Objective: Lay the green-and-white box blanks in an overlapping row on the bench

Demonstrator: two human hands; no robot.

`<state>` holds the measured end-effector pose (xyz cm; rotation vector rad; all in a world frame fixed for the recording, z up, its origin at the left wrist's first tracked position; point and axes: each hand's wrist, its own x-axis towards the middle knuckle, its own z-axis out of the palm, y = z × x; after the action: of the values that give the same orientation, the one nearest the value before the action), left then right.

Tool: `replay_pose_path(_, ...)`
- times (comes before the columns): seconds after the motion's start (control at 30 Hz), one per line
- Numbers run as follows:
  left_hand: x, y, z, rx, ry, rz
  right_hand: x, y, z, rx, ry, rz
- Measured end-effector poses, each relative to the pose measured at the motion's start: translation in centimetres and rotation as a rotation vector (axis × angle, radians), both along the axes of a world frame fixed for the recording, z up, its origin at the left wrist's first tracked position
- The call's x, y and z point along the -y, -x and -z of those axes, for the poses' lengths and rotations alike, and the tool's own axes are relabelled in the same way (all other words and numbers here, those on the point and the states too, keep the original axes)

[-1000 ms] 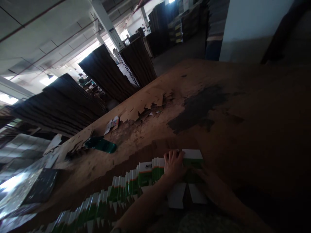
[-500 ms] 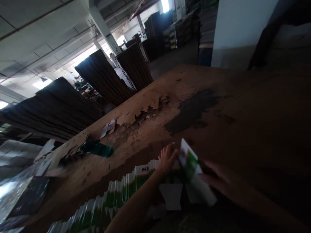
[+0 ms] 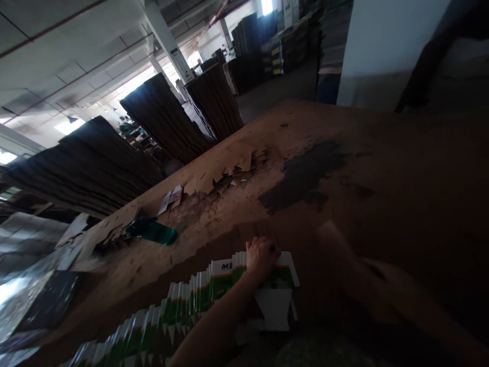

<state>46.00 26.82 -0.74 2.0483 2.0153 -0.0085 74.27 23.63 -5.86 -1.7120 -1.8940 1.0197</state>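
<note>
A long row of overlapping flat printed cartons, white and green with an orange line, runs up from the lower left of the head view. At its near right end my left hand lies with curled fingers over the top of the last carton, whose white flap points toward me. Off to the right, apart from the row, my right hand is dark and smeared by motion. Its fingers, and whether they hold anything, cannot be made out.
Cardboard scraps lie along the far side of the brown table. A teal bottle-like object and a small printed box piece are at the left. Tall cardboard stacks stand beyond, and a white pillar rises at the back right.
My right hand has moved away to the right from the row's end, where it held a tilted carton. The last carton now lies against the row under my left hand, which stays nearly in place.
</note>
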Motion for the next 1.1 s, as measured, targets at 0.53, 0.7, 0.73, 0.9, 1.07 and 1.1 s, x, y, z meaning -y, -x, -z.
replay_pose_path(0.53, 0.8, -0.5, 1.2, -0.035, -0.066, 0.071, 2.8, 9.1, 1.7, 0.240, -0.156, -0.315)
replay_pose_path(0.7, 1.1, -1.3, 2.0, -0.070, -0.009, 0.154, 2.1, 4.9, 2.5, 0.273, -0.230, -0.293)
replay_pose_path(0.73, 1.1, -1.3, 2.2, -0.069, -0.006, 0.156, 2.0, 3.2, 3.1, 0.299, -0.258, -0.242)
replay_pose_path(0.9, 0.9, -1.2, 1.7, 0.006, 0.015, 0.111, 0.7, -1.6, 0.7, 0.297, -0.150, 0.005)
replay_pose_path(1.07, -0.5, -0.5, -2.0, 0.188, 0.047, -0.044, -0.4, 6.1, -8.6, -0.267, 0.048, -0.226)
replay_pose_path(1.1, -0.7, -0.3, -2.6, 0.160, 0.010, -0.051, -0.4, 7.6, -9.2, -0.323, 0.085, -0.279)
